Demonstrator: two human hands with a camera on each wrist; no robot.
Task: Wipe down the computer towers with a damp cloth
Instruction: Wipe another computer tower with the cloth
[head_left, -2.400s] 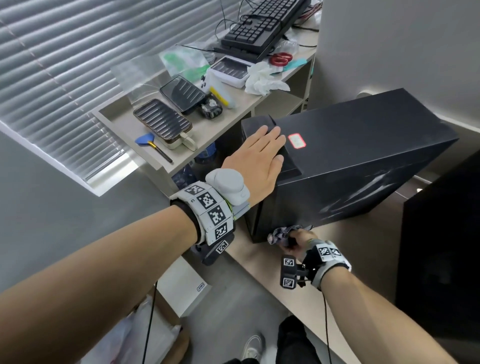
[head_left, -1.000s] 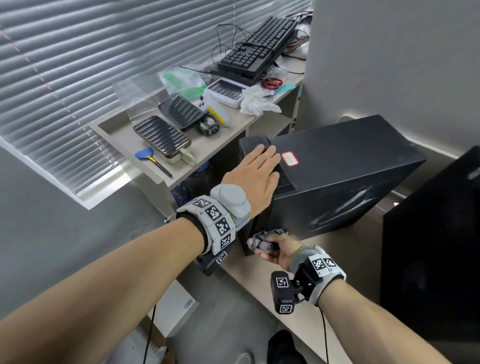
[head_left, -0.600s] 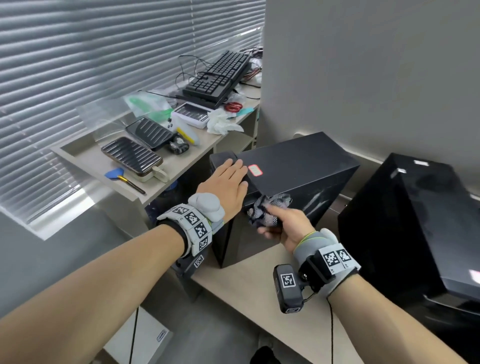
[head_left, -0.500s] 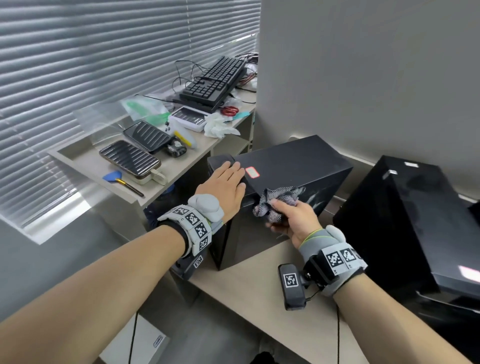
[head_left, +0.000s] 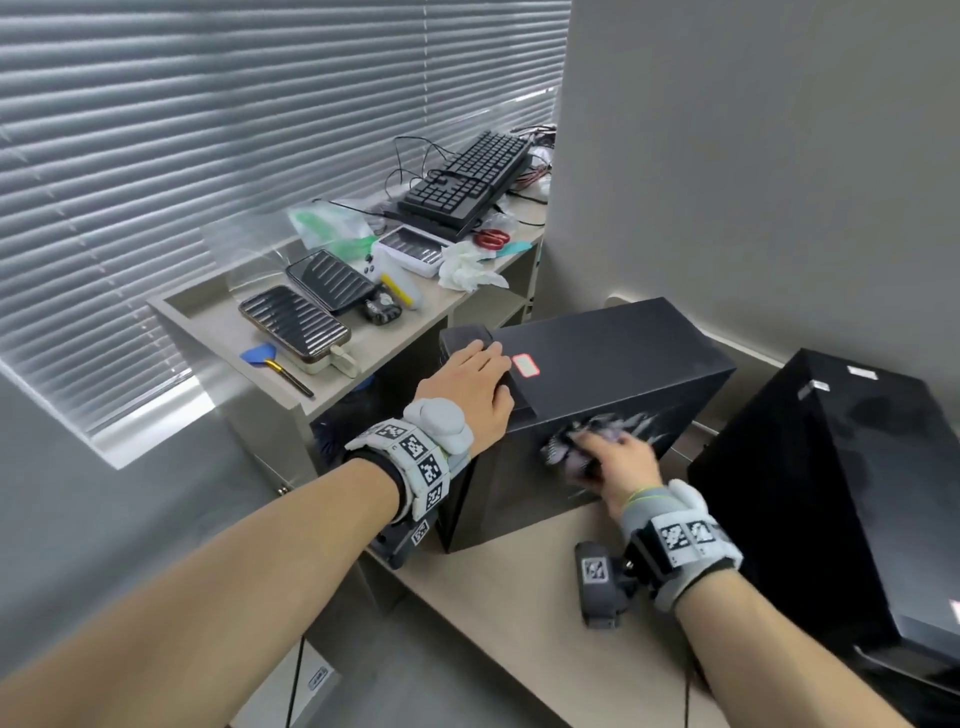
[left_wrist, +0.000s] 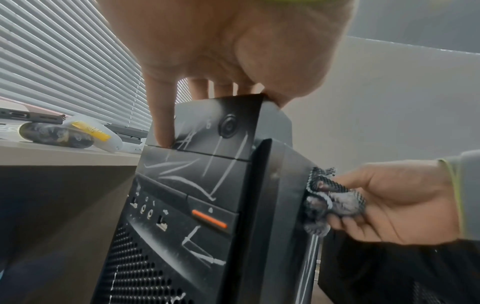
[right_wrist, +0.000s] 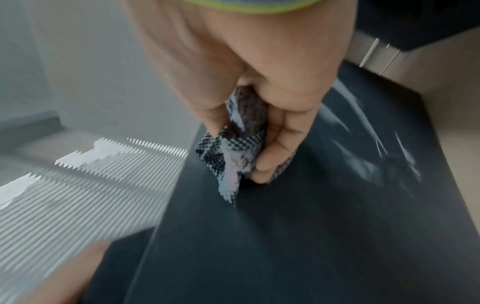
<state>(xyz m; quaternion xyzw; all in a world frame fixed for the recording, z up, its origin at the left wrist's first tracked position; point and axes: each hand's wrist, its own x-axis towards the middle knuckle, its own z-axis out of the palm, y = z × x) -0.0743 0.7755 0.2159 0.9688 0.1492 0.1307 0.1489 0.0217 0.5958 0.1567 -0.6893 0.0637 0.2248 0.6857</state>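
A black computer tower (head_left: 613, 364) stands on a low beige shelf (head_left: 519, 603); its dusty front panel (left_wrist: 187, 205) carries streaks. My left hand (head_left: 467, 384) lies flat on the tower's top front corner, fingers straight, beside a red-edged sticker (head_left: 525, 364). My right hand (head_left: 613, 460) grips a bunched grey checked cloth (head_left: 563, 447) and presses it against the tower's right side panel (right_wrist: 298, 226), where pale smears (right_wrist: 376, 156) show. A second black tower (head_left: 852, 499) stands to the right.
A beige cabinet top (head_left: 363, 343) at left holds two dark ribbed trays (head_left: 293, 322), a blue scraper (head_left: 267, 358), a crumpled white tissue (head_left: 467, 267), red scissors (head_left: 491, 238) and a black keyboard (head_left: 462, 182). Window blinds (head_left: 208, 156) lie behind; a grey wall (head_left: 753, 156) stands close behind the towers.
My right hand has lifted the cloth from the tower's lower front corner up onto its right side panel. The left hand has stayed flat on top. The view swung right, revealing the second tower.
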